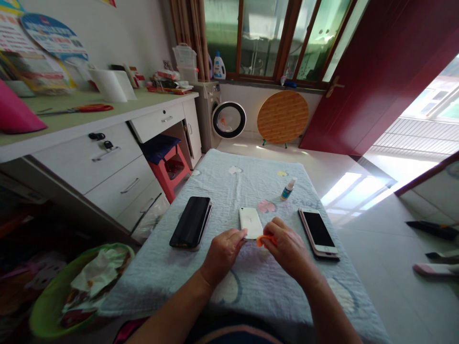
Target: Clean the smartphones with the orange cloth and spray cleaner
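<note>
A white smartphone (250, 221) lies back side up in the middle of the cloth-covered table (229, 186). My left hand (225, 251) grips its near left corner between thumb and fingers. In my right hand (287, 244) an orange cloth (266, 240) is pinched, touching the phone's near right edge. To the left a dark smartphone (191, 222) rests on top of another device. On the right a white-framed smartphone (318, 231) with a black screen is stacked on a darker one. A small spray bottle (288, 189) with a blue label stands beyond my right hand.
Left of the table stand a desk (107, 157) with drawers, a red stool (172, 165) and a green basin (82, 291) of rubbish. Behind are a washing machine with an open round door (229, 119), a round wooden tabletop (283, 117) and a red door (373, 71).
</note>
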Demonstrator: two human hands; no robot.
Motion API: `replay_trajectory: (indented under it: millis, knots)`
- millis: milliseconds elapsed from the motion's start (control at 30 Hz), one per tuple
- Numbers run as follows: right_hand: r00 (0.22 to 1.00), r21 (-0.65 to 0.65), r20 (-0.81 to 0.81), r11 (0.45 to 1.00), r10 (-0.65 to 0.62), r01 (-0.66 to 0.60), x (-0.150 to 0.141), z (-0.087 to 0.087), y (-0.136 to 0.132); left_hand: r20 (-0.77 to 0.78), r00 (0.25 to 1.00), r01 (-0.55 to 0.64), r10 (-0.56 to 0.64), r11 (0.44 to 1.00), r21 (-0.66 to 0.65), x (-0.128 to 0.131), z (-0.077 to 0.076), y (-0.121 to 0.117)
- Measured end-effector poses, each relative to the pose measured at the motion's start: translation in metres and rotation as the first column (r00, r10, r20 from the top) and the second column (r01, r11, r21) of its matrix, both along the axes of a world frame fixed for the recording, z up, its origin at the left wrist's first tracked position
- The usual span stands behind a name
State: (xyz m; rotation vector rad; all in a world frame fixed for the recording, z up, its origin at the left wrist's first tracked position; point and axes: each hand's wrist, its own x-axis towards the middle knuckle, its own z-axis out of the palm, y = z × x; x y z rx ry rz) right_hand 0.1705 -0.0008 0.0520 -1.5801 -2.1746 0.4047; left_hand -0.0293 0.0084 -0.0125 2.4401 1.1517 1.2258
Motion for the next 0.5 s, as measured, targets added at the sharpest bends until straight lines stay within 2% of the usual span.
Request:
replay_trajectory:
  millis: [233,500]
  knots:
    - [0.999,-0.001,-0.040,1.000,-0.002,0.002,0.013,-0.003,0.002,-0.003,1.000,0.002,-0.002,1.000,-0.008,-0.002,-0.001,0.000]
    - [0.998,0.015,0.062,1.000,0.018,-0.019,-0.014,0.000,0.003,-0.007,1.000,0.006,-0.006,1.000,-0.012,0.000,-0.003,0.000]
